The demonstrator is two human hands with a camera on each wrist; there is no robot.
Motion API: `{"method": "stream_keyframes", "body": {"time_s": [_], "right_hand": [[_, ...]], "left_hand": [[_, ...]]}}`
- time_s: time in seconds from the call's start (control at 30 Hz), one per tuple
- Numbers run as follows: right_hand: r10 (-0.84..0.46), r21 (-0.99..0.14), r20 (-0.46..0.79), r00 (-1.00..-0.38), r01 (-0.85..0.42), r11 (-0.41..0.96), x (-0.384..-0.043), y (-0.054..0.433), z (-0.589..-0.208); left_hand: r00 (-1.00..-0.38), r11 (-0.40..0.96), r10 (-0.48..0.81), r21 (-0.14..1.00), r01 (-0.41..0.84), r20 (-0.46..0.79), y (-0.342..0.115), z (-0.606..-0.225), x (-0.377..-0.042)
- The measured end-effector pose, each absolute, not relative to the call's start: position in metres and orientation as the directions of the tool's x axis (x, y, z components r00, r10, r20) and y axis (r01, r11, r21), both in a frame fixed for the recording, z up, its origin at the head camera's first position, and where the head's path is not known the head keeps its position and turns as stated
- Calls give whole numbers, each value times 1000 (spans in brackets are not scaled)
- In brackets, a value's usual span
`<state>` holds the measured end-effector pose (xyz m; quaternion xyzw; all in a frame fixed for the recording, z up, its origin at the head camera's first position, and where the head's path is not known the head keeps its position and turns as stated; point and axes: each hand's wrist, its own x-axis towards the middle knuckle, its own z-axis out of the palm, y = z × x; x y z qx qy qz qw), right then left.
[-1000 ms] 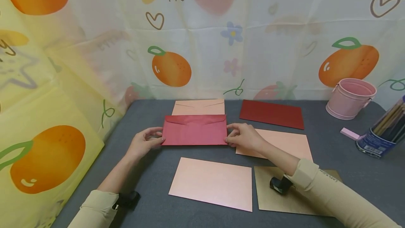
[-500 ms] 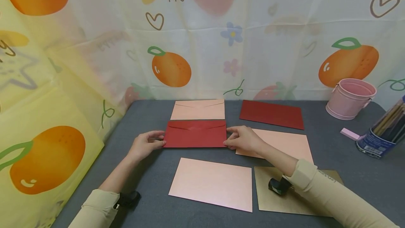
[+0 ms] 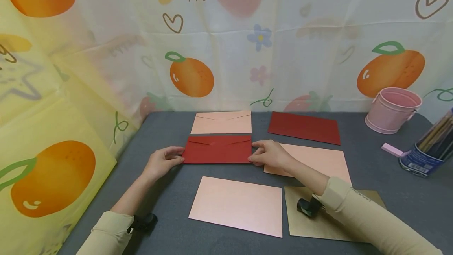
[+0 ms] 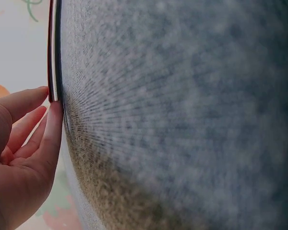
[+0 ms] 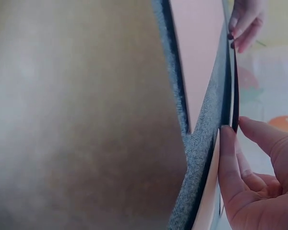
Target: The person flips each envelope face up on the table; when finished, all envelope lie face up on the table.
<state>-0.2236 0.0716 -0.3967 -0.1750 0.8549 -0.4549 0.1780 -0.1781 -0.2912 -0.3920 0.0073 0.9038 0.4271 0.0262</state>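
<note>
A red envelope with its flap side up lies low at the middle of the table, just in front of a peach envelope. My left hand pinches its near left corner. On the opposite side, my right hand holds the near right corner between thumb and fingers. From the left wrist, only the thin edge of the red envelope shows, between thumb and fingertips. The right wrist view also has it edge-on, and whether its underside touches the table is unclear.
Closer to me lie a pale pink envelope and a gold one, partly under my right forearm. Another peach envelope and a dark red one are at right. Beyond stand a pink bucket and a pencil-filled blue holder.
The red envelope has come down and slightly toward me, uncovering more of the peach envelope behind it. Its glare has faded to plain red. My right hand has shifted slightly left.
</note>
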Motion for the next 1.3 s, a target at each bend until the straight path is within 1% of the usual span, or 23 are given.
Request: {"method": "stream_keyframes", "body": {"time_s": [0.4, 0.77, 0.93, 1.03, 1.1, 1.3], "right_hand": [[-457, -837, -179, -871, -110, 536, -227, 69, -395], [-460, -826, -202, -864, -102, 554, -226, 70, -393], [-452, -838, -205, -868, -83, 539, -225, 73, -394], [-449, -850, -200, -871, -74, 522, -223, 76, -394], [-449, -856, -189, -873, -77, 511, -221, 78, -393], [-464, -847, -111, -879, -160, 507, -211, 88, -389]], "left_hand": [[-999, 680, 46, 733, 28, -5, -292, -393, -178], [-998, 691, 57, 722, 34, -8, -293, -395, -179], [-997, 706, 80, 706, 53, -5, -293, -395, -179], [-994, 721, 109, 686, 99, 29, -291, -394, -176], [-986, 733, 148, 662, 158, 71, -289, -394, -173], [-941, 776, 283, 533, 338, 184, -277, -393, -159]]}}
